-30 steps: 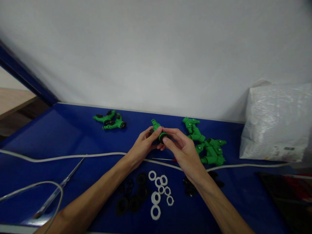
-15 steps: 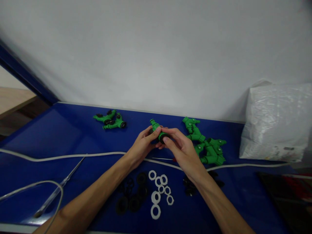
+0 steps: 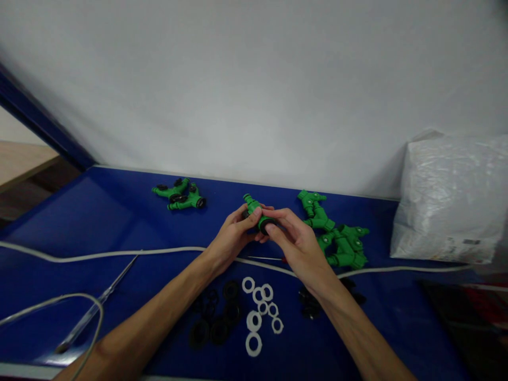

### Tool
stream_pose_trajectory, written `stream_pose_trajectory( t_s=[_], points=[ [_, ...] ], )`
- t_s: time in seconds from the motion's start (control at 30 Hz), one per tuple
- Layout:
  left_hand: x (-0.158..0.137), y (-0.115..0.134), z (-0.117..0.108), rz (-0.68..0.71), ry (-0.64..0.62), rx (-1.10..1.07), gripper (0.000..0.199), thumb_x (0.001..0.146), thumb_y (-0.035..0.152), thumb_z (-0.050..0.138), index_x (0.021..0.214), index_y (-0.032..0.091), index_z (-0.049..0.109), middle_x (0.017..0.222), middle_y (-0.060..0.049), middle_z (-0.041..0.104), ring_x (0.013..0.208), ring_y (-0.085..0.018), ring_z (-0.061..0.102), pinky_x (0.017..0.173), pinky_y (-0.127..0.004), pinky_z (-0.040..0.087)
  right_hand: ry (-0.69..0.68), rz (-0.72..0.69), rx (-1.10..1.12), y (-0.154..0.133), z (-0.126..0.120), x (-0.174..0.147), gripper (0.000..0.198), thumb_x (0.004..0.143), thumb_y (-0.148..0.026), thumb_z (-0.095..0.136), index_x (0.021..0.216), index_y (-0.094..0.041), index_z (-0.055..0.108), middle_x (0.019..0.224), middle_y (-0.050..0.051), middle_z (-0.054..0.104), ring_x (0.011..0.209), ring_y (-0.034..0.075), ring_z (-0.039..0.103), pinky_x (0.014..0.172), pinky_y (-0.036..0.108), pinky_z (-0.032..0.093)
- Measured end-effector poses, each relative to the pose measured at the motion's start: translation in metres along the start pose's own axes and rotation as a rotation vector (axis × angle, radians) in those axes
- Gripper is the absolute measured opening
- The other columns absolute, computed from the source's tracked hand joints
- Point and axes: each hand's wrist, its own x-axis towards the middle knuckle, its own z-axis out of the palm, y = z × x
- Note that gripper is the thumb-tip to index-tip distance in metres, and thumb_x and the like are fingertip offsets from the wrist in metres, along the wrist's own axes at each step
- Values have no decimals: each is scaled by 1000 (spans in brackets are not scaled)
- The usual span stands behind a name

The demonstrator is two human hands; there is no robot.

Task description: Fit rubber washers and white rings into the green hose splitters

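A green plastic hose splitter point(image 3: 253, 204) is held between both hands above the middle of the table, its ribbed end pointing up and left. My left hand point(image 3: 237, 226) is closed around its body, thumb on top. My right hand point(image 3: 296, 234) grips the lower end, with the thumb pressed on the black ring point(image 3: 269, 226) there. Part of the splitter is hidden by the fingers. Below the hands lie several white rings point(image 3: 253, 344) and, beside them to the left, several black rings point(image 3: 219, 330). More black parts point(image 3: 309, 302) lie partly behind my right forearm.
Green splitters with black fittings point(image 3: 186, 200) lie at the back left; several plain green ones point(image 3: 346, 247) are piled right of my hands. A white cable point(image 3: 159, 253) crosses the blue table point(image 3: 130, 211). A screwdriver point(image 3: 265, 258), a clear-handled tool point(image 3: 95, 307) and a plastic-wrapped package point(image 3: 448, 201) are also there.
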Motion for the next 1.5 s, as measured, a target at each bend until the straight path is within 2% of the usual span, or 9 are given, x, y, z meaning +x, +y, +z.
stream_pose_trajectory(
  t_s=[0.23,0.33,0.43,0.57,0.7,0.9,1.07,1.27,1.5],
  points=[
    [0,4,-2,-5,96,112,30,85,41,72,104,18,71,98,-4,64,80,-14,58,72,-26,49,-11,8,12,-2,-3,0,17,92,-26,64,109,-25,69,107,1,71,78,12,70,79,29,58],
    [3,7,-4,30,189,156,32,82,43,75,104,19,71,101,-3,63,92,-16,60,77,-27,50,-48,25,-28,-2,-4,0,20,92,-27,65,111,-25,70,97,0,72,80,14,70,81,30,58],
    [5,10,-7,46,198,119,27,79,38,78,96,17,70,94,-2,63,90,-16,60,81,-28,51,12,28,-49,-4,-4,1,23,90,-29,67,113,-26,69,105,2,73,85,16,71,86,33,58],
    [6,9,-9,-8,182,48,22,74,26,80,86,17,64,94,-2,68,92,-17,64,90,-34,51,149,-5,-32,-5,-7,2,29,89,-30,69,118,-26,66,121,5,69,95,19,71,95,37,55],
    [5,4,-8,-54,152,6,24,67,12,80,82,17,62,90,0,68,90,-14,64,92,-32,49,159,-80,-97,0,-7,3,18,89,-27,69,106,-24,71,133,6,61,100,18,69,98,35,53],
    [3,5,-7,14,143,98,36,65,8,80,98,19,69,101,-1,70,100,-16,63,92,-27,44,168,-66,-22,3,-3,2,41,84,-26,75,123,-28,62,117,4,68,96,17,68,92,34,56],
    [2,9,-9,35,42,319,51,72,12,78,121,23,70,120,-5,70,117,-22,59,103,-31,39,192,-163,-161,9,-5,3,30,83,-25,75,113,-28,71,124,6,58,94,19,67,89,36,58],
    [0,13,-6,90,-20,470,43,77,20,78,119,23,71,125,-7,69,116,-25,62,102,-33,43,180,-211,-436,10,-8,3,35,89,-23,69,122,-33,70,117,5,51,90,18,65,96,41,56],
    [2,6,-12,209,-64,611,35,83,23,74,118,23,71,118,-7,71,112,-24,63,100,-33,45,60,-146,-345,1,-10,2,27,94,-30,63,120,-31,70,105,4,60,91,18,64,88,35,56]
  ],
)
